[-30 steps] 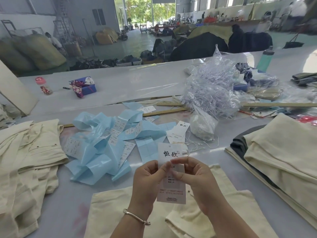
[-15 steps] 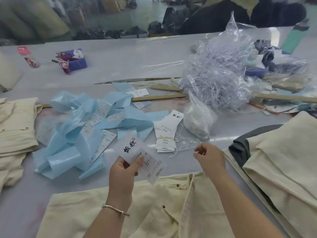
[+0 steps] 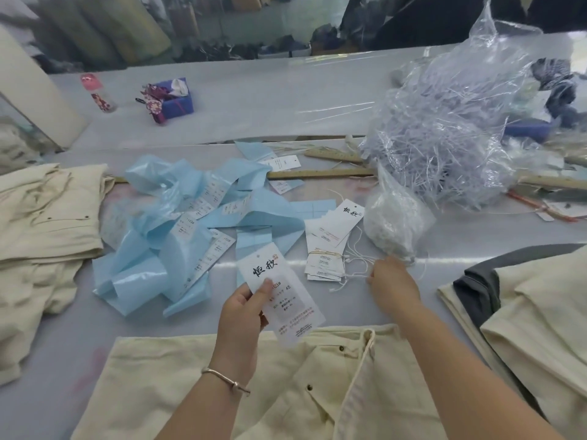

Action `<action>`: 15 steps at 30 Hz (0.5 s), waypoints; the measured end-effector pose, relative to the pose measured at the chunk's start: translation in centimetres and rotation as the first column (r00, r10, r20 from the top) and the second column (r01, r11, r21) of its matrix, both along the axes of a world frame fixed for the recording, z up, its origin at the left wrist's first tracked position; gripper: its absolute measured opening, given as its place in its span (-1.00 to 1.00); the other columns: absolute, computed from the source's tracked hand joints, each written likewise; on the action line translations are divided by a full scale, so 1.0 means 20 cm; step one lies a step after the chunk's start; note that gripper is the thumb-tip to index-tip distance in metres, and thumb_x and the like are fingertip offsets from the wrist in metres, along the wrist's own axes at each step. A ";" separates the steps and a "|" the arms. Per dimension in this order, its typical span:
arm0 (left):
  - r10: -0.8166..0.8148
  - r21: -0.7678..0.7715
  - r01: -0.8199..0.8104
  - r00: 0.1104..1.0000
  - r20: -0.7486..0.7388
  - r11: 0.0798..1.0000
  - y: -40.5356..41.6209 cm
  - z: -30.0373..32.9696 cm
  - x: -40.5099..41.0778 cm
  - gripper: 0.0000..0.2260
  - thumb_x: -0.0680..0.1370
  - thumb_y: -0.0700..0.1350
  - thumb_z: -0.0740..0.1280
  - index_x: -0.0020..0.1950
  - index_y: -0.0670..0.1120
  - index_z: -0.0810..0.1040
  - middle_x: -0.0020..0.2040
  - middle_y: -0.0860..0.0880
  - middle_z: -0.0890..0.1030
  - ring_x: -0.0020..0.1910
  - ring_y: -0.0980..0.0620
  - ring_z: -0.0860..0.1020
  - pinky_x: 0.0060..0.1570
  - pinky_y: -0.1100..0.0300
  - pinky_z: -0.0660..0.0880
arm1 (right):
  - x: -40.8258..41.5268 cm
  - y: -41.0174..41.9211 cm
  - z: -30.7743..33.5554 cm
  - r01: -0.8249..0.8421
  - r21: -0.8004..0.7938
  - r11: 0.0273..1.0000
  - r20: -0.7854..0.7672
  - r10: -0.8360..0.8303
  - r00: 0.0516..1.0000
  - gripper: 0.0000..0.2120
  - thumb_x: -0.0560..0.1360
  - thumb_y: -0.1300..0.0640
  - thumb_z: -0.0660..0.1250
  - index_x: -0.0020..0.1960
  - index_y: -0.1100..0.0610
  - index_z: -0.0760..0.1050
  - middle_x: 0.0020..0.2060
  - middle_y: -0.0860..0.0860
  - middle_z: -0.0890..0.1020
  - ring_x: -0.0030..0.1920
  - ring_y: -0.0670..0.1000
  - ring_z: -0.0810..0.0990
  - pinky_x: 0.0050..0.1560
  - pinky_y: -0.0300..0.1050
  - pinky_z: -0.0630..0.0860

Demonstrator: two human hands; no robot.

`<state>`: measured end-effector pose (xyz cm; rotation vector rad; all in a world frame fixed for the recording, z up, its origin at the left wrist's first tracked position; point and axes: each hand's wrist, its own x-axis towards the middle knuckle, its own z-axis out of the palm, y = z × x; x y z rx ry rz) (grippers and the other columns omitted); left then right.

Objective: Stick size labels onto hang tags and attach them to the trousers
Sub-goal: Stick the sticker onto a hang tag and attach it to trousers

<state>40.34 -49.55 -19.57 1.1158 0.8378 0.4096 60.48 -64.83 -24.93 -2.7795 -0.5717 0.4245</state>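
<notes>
The left hand (image 3: 242, 315) is pinching the labelled hang tag (image 3: 279, 296) over the trousers (image 3: 197, 376) at the desk's near edge, freeing the right hand (image 3: 392, 281), fingers curling, for a string (image 3: 355, 258).

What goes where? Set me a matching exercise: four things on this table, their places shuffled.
Things:
1. hang tag
2. blue strips
3. strings
4. bottle

Places:
A. far left on the table
B. at the right hand
C. in the left hand
D. heaped at mid-table

Pairs: 1-C, 2-D, 3-B, 4-A
</notes>
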 end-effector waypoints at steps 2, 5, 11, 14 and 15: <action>-0.028 -0.202 0.036 0.999 0.044 0.979 -0.01 0.01 -0.01 -0.86 0.57 -0.10 0.32 -0.06 -0.10 0.66 -0.09 -0.13 0.68 -0.15 -0.05 0.64 -0.03 -0.02 0.55 | -0.05 -0.02 0.07 0.082 0.232 0.969 -0.104 -0.059 0.993 -0.90 0.59 0.20 0.22 -0.10 0.16 0.45 -0.07 0.15 0.61 -0.04 0.11 0.55 -0.09 -0.05 0.43; -0.102 -0.559 0.123 0.992 0.068 0.820 -0.05 0.06 -0.02 -0.76 0.60 -0.09 0.25 0.02 -0.23 0.60 0.00 -0.19 0.67 -0.12 -0.06 0.66 -0.28 0.15 0.60 | -0.16 -0.03 0.22 0.229 0.549 0.804 -0.331 -0.043 0.943 -0.86 0.55 0.28 0.27 -0.17 0.16 0.39 -0.38 0.16 0.64 -0.50 -0.09 0.48 -0.41 -0.16 0.41; -0.204 -0.681 0.281 0.960 0.194 0.676 -0.11 0.15 -0.06 -0.58 0.63 -0.15 0.18 -0.32 -0.29 0.64 0.18 -0.37 0.57 0.03 -0.22 0.59 -0.25 0.12 0.61 | -0.34 -0.02 0.36 0.214 0.512 0.832 -0.320 -0.047 0.946 -0.88 0.51 0.28 0.36 -0.05 0.24 0.41 -0.43 0.15 0.62 -0.57 0.00 0.53 -0.54 -0.24 0.39; -0.241 -0.662 0.325 0.946 0.219 0.675 -0.09 0.17 -0.12 -0.53 0.63 -0.15 0.18 -0.40 -0.26 0.65 0.05 -0.29 0.63 -0.03 -0.16 0.60 -0.29 0.16 0.60 | -0.34 -0.04 0.40 0.054 0.117 0.992 -0.041 -0.049 0.998 -0.90 0.53 0.19 0.35 -0.10 0.18 0.45 -0.18 0.16 0.68 -0.23 0.11 0.68 -0.18 -0.07 0.60; -0.238 -0.663 0.325 0.946 0.222 0.674 -0.08 0.17 -0.14 -0.53 0.62 -0.15 0.18 -0.41 -0.25 0.65 0.00 -0.27 0.65 -0.06 -0.14 0.60 -0.32 0.18 0.58 | -0.34 -0.05 0.41 0.023 -0.009 1.000 0.040 -0.023 0.999 -0.93 0.54 0.17 0.34 -0.08 0.17 0.49 -0.10 0.17 0.67 -0.11 0.14 0.68 -0.07 -0.05 0.60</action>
